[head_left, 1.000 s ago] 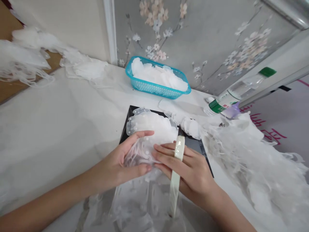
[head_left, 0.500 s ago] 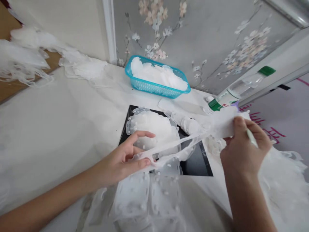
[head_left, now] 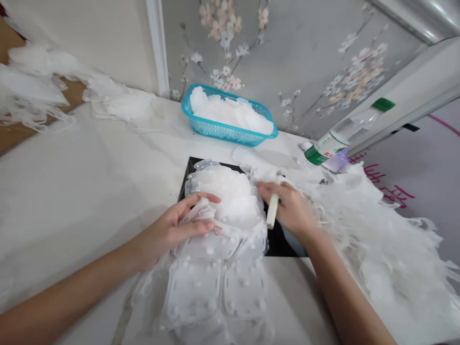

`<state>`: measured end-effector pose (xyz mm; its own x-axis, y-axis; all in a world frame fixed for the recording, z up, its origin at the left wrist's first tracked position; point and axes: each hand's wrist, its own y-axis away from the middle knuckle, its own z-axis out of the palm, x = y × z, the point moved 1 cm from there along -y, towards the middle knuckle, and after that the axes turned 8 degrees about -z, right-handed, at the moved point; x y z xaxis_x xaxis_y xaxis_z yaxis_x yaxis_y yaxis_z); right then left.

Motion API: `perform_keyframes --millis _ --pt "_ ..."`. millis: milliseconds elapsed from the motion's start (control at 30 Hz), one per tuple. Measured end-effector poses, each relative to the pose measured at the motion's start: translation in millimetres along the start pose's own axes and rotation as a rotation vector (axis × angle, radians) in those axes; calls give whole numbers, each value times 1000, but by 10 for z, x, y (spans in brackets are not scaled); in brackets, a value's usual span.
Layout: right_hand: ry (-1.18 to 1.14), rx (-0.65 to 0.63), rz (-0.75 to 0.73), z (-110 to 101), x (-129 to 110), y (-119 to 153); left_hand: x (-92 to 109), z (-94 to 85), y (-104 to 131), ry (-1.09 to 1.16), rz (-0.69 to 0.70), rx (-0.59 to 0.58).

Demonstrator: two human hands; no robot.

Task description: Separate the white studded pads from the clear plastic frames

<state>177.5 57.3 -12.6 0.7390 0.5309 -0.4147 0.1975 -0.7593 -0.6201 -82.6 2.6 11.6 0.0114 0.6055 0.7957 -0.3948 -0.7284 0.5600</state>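
Observation:
My left hand point(head_left: 189, 219) is closed around a crumpled strip of translucent white plastic film point(head_left: 201, 209), thumb below and index finger stretched above it. Just beyond it lies a heap of white soft pieces point(head_left: 233, 191) on translucent sheets point(head_left: 212, 247) dotted with small round knobs. My right hand point(head_left: 287, 203) is at the right side of this heap, with a pale flat stick-like handle point(head_left: 273, 211) in its grip. The handle's other end is hidden, and the right fingertips are blurred. Beneath the heap sits a black flat panel point(head_left: 285, 242).
A blue basket point(head_left: 230, 132) full of white pieces stands at the back. On the right a pile of translucent film scraps point(head_left: 381, 249) spreads out beside a green-capped bottle point(head_left: 332, 142). More white scraps point(head_left: 122, 103) lie at the back left of the white marbled table point(head_left: 108, 177).
My right hand has moved left and down from the scrap pile to the heap. The film stretched between my hands is now bunched at my left hand. The white piece has left my right hand.

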Motion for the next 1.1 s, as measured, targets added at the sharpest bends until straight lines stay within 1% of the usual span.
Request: perform_keyframes --millis 33,67,100,200,233,300,367,400,433,500,567,633,667,733,800,867,900,933,1033,1067,1100 --pt "-21 -138 -41 61 -41 16 1 8 1 28 -6 7" --pt "-41 -217 -68 97 -81 28 -4 18 3 51 -8 10" --pt "-60 -238 -79 110 -122 35 -13 28 3 66 -3 11" --pt "-156 -91 -61 65 -294 47 -44 43 -3 77 39 22" --pt "-221 -80 -74 44 -374 55 -52 40 -9 75 57 28" --pt "-435 -178 -123 18 -553 84 -64 22 -25 63 81 39" --pt "-616 -325 -136 8 -716 129 -72 0 -40 29 96 54" --pt "-648 -371 -120 8 -776 151 -78 -7 -44 11 100 56" --pt "-657 -390 -97 8 -816 169 -86 -11 -45 -6 107 51" --pt "-642 -341 -40 7 -836 183 -108 -11 -40 -33 147 25" --pt "-624 -210 20 -3 -794 162 -138 -16 -36 -70 204 -6" --pt "-570 -77 90 -21 -723 122 -165 -38 -43 -152 260 -23" --pt "-531 -31 116 -29 -690 102 -174 -53 -53 -208 283 -38" --pt "-462 0 134 -35 -645 74 -177 -76 -75 -330 319 -86" --pt "-431 -32 108 -29 -634 70 -160 -79 -88 -400 338 -99" --pt "-420 -74 56 -22 -650 81 -132 -60 -84 -398 315 -66" --pt "-410 -72 31 -23 -662 88 -119 -46 -76 -379 300 -38" --pt "-396 -42 12 -30 -674 92 -110 -31 -66 -362 283 -20" --pt "-419 139 15 -72 -706 95 -118 -4 -46 -334 239 22" --pt "-465 186 31 -87 -714 97 -130 -7 -46 -325 232 59" --pt "-510 205 45 -101 -724 100 -143 -13 -49 -313 230 104"
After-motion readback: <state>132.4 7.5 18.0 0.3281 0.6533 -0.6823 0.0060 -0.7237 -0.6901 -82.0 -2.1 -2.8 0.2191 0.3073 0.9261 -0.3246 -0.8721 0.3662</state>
